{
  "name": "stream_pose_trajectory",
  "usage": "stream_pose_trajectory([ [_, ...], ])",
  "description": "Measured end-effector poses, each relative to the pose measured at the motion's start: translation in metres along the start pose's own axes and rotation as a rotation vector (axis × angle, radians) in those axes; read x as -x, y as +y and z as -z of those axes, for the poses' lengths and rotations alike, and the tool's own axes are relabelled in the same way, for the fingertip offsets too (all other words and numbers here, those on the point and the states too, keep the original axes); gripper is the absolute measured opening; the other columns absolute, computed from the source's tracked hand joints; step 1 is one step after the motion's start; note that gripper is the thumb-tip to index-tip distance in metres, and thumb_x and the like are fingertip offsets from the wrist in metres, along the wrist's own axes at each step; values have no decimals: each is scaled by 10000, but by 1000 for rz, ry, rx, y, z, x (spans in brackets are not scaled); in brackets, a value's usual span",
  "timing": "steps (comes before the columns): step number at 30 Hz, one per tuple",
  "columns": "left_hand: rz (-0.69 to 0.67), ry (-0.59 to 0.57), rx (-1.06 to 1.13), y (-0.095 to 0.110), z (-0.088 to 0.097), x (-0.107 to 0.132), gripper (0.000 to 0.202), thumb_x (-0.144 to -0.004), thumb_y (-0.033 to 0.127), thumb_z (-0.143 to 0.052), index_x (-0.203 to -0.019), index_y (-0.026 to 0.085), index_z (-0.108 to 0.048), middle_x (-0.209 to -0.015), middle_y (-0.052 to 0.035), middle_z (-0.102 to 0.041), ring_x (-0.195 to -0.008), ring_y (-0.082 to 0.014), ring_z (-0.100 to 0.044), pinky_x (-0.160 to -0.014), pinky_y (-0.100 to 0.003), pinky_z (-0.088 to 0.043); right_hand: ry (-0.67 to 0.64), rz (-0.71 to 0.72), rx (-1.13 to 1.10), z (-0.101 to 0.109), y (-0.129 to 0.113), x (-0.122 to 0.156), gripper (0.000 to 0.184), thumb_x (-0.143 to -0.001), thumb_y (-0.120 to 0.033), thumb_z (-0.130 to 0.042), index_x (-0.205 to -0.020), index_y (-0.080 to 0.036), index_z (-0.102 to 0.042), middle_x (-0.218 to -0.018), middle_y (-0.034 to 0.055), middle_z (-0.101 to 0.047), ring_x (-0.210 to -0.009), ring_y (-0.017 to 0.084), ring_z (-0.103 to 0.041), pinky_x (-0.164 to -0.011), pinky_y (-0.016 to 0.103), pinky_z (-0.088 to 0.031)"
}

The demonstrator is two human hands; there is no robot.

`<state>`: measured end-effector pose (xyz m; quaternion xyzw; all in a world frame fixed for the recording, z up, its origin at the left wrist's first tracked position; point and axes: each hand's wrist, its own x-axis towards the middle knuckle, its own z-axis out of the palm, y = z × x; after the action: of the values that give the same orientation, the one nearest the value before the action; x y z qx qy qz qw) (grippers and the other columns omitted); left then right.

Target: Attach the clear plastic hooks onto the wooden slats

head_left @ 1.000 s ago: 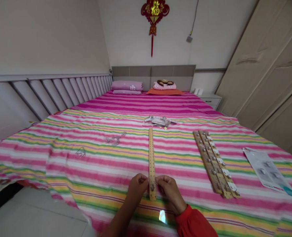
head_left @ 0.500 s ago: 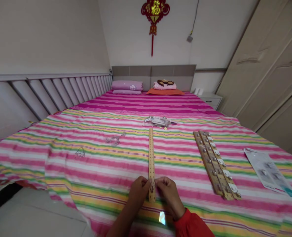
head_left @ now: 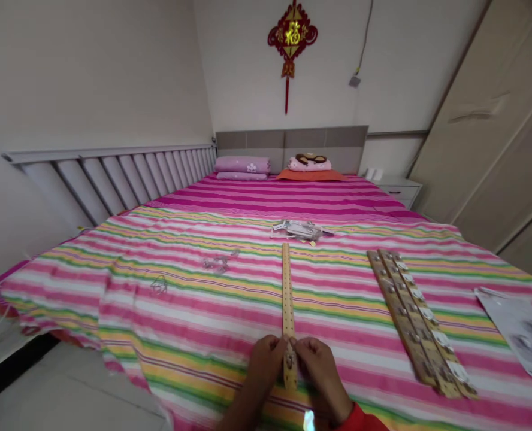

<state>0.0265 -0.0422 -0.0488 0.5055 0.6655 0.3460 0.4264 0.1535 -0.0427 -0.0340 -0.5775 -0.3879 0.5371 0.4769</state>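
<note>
Wooden strip lies between left hand and right hand, both grips pinched on its near end.

Long narrow wooden strip, light tan, perforated with rows of small holes, lying flat on the striped bed, running near to far, small metal fitting at near end

striped bed | perforated strip | two studded strips | plastic sheet

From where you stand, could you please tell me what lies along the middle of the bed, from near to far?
Left hand and right hand → strip → packets → pillows → headboard → red ornament.
</note>
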Motion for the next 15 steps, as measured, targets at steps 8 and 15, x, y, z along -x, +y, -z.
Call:
stream_pose_trajectory([
  [8, 52, 62, 199, -4, -10, 0, 330, -705, 451, -524, -509, 212, -408, -458, 61, -372, -466, -110, -405, -466, -236, -315, -24, -41, 28, 4, 3, -7, 338, -493, -445, -700, -397, -181, -512, -393, -61, -387, -426, 84, -300, -429, 251, -250],
  [15, 31, -27, 109, 0, -1, 5, 396, -759, 516, -473, -530, 195, -508, -487, 13, -520, -476, -133, -493, -471, -240, -356, -48, -13, 5, 4, 9, -7, 429, -485, -545, -737, -436, -171, -535, -417, -42, -441, -430, 94, -346, -417, 250, -271],
])
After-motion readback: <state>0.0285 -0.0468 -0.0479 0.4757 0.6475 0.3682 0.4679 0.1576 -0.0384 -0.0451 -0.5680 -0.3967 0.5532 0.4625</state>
